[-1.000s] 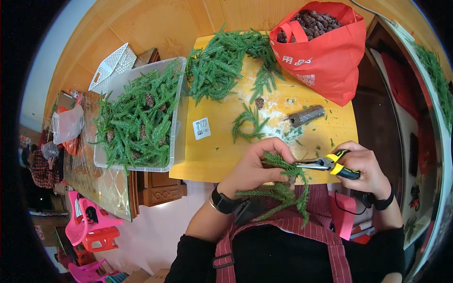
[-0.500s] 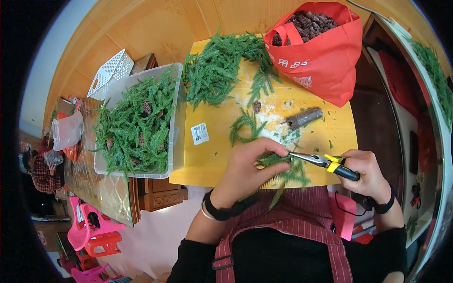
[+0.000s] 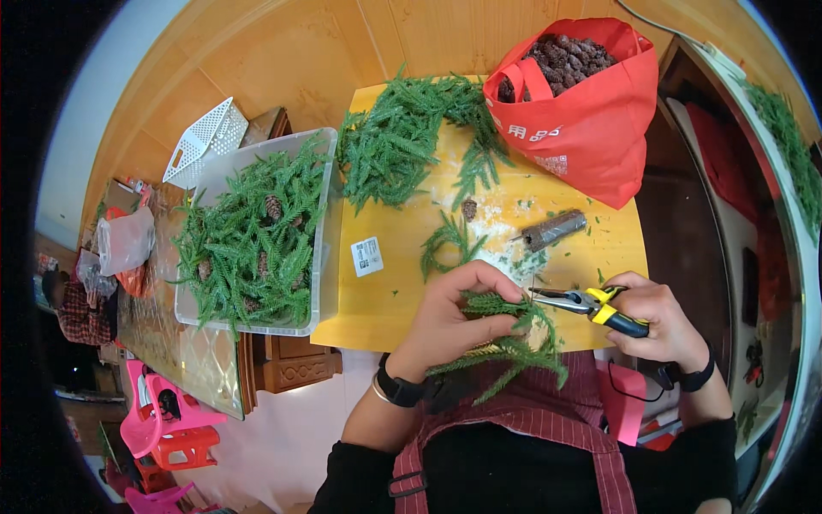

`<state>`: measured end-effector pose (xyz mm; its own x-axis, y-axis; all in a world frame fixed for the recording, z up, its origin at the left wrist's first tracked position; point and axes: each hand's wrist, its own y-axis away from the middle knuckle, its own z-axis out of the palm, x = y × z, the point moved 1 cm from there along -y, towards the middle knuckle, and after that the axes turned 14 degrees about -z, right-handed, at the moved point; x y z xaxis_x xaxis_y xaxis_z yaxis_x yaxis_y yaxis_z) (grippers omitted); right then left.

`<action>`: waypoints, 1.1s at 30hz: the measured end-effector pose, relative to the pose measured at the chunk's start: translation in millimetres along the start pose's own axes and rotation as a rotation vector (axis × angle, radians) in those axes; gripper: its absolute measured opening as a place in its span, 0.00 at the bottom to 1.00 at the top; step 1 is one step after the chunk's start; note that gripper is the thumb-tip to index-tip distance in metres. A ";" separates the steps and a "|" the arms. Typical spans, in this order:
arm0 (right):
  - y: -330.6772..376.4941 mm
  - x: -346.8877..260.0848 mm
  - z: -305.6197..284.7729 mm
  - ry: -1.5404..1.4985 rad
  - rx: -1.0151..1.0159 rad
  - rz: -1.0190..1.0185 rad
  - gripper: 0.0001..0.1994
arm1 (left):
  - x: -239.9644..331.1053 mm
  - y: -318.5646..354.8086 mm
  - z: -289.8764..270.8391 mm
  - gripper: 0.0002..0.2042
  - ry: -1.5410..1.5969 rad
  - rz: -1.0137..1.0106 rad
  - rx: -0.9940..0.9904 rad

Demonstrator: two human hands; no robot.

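My left hand point(image 3: 454, 313) grips a green fir sprig point(image 3: 509, 347) over the near edge of the yellow table point(image 3: 385, 291); the sprig's branches droop toward my red striped apron. My right hand point(image 3: 655, 321) holds yellow-handled pliers point(image 3: 591, 302), whose thin jaws point left and touch the sprig just beside my left fingers. A curled green twig point(image 3: 445, 244) lies on the table just beyond my left hand.
A clear plastic bin point(image 3: 257, 231) of fir cuttings with pine cones stands at the left. A loose pile of fir branches point(image 3: 411, 137) lies at the back. A red bag point(image 3: 582, 103) of pine cones sits back right, a wire spool point(image 3: 552, 230) and a pine cone point(image 3: 468, 208) before it.
The sprig was turned and regripped in my left hand, and both hands shifted slightly right. The pliers stay at the sprig's tip.
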<state>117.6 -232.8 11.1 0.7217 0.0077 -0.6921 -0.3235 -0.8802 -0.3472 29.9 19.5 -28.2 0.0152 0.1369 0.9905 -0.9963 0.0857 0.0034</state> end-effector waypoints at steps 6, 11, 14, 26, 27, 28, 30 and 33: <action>1.9 4.8 3.8 -0.003 -0.033 -0.046 0.05 | -9.6 -0.2 3.4 0.14 0.436 -0.195 -0.261; 1.5 -1.1 6.0 0.094 0.043 -0.033 0.10 | -10.5 -1.0 3.1 0.13 0.263 -0.121 -0.146; 4.2 -9.6 11.7 0.229 0.010 0.262 0.09 | 5.6 4.7 17.6 0.08 -0.847 0.314 0.398; -0.7 3.5 13.4 -0.044 0.051 -0.021 0.07 | -18.8 0.5 8.5 0.14 0.505 -0.191 -0.149; -1.3 4.4 14.3 -0.050 0.076 -0.050 0.07 | -17.7 1.4 10.2 0.14 0.504 -0.192 -0.149; -1.4 5.8 14.2 -0.050 0.076 -0.051 0.07 | -16.1 3.3 12.8 0.14 0.623 -0.261 -0.208; -0.2 8.3 13.6 -0.063 0.057 -0.072 0.06 | -15.8 6.3 15.7 0.15 0.742 -0.331 -0.266; 5.2 10.5 15.9 -0.045 0.088 -0.006 0.06 | -18.1 5.0 16.0 0.17 0.805 -0.341 -0.302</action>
<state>113.7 -229.8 -8.0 0.6961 0.0361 -0.7170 -0.3735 -0.8347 -0.4047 23.4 1.6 -43.9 0.4700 0.6919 0.5480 -0.8648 0.4853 0.1291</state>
